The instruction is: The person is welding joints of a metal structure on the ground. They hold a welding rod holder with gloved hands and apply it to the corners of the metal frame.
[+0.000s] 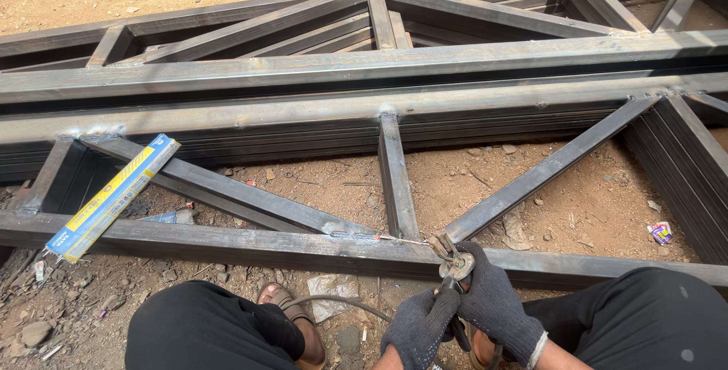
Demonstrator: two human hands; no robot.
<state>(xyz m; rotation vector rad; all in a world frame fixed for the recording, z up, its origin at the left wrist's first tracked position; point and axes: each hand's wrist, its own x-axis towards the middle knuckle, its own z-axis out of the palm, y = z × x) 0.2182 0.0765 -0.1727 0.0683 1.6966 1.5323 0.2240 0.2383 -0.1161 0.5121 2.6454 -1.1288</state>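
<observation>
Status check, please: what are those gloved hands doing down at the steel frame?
Left hand and right hand both grip electrode holder. Welding rod touches steel truss joint. Rod packet lies well aside.

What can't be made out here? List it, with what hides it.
Head view:
- Holder handle: wrapped by the left hand and right hand; only its clamp shows.
- Rod tip: too thin to tell whether it touches the beam.
- Cable: disappears behind the hands.
- Far truss: cut off by the top edge.
</observation>
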